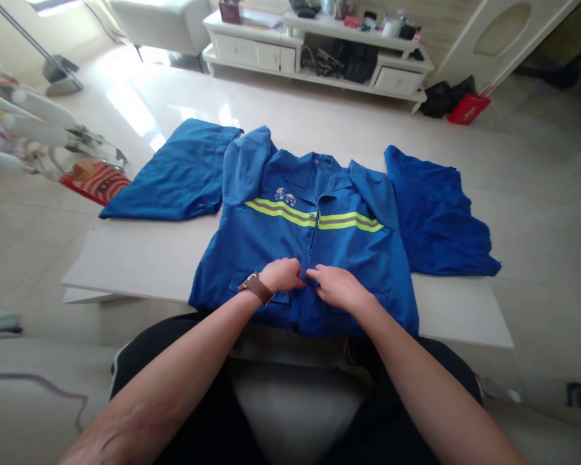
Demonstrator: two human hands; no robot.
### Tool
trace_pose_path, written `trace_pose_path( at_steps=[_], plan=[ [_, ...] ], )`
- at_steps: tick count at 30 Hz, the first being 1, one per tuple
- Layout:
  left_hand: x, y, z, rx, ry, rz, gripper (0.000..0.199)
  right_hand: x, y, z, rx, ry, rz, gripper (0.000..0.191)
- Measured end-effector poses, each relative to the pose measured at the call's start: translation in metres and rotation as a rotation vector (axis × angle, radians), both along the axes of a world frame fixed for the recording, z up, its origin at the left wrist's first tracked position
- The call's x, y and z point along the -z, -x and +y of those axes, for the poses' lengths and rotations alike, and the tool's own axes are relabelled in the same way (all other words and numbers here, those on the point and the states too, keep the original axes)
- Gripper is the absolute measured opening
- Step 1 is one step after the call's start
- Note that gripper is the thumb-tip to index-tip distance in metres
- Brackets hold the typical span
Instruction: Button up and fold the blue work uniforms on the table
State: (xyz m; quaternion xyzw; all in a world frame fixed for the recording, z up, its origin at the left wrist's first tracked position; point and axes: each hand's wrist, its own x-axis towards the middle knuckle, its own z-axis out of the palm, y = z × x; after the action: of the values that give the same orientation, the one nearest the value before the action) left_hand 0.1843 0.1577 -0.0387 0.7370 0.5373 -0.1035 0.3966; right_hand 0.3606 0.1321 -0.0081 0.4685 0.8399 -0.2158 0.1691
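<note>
A blue work jacket [285, 242] with a yellow-and-grey reflective stripe [283, 212] across the chest lies front up on a white table, collar away from me. My left hand [285, 275], below a brown-strapped watch [255, 286], is closed on the jacket's front edge near the lower middle. Just beside it, my right hand [336, 284] pinches the other front edge, its fingertips almost meeting the left ones. Whatever small fastener may be between the fingers is hidden. Higher up, near the stripe, the two fronts meet.
Folded blue cloth [174, 171] lies left of the jacket, and another blue garment [438, 213] lies right, both reaching past the white table [458, 307]. Beyond stands a white TV cabinet [252, 51] with things on it. A red bag [469, 108] sits on the floor.
</note>
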Motion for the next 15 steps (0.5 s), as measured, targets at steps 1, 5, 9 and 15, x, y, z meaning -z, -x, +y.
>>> trace_pose_path(
  at_steps=[1, 5, 9, 15],
  plan=[
    [0.001, 0.001, -0.001, 0.002, 0.004, -0.001, 0.013, 0.003, 0.000, 0.000, -0.004, 0.005, -0.013, 0.034],
    [0.007, 0.000, -0.005, -0.019, -0.008, -0.014, 0.012, 0.009, -0.001, 0.003, 0.001, 0.013, -0.045, 0.038],
    [0.011, -0.003, -0.009, -0.040, -0.073, -0.034, 0.013, 0.011, -0.003, 0.006, 0.021, 0.000, -0.049, 0.038],
    [0.015, -0.009, -0.011, -0.019, -0.142, -0.002, 0.013, 0.021, -0.005, 0.009, 0.064, -0.058, -0.071, 0.044]
  ],
)
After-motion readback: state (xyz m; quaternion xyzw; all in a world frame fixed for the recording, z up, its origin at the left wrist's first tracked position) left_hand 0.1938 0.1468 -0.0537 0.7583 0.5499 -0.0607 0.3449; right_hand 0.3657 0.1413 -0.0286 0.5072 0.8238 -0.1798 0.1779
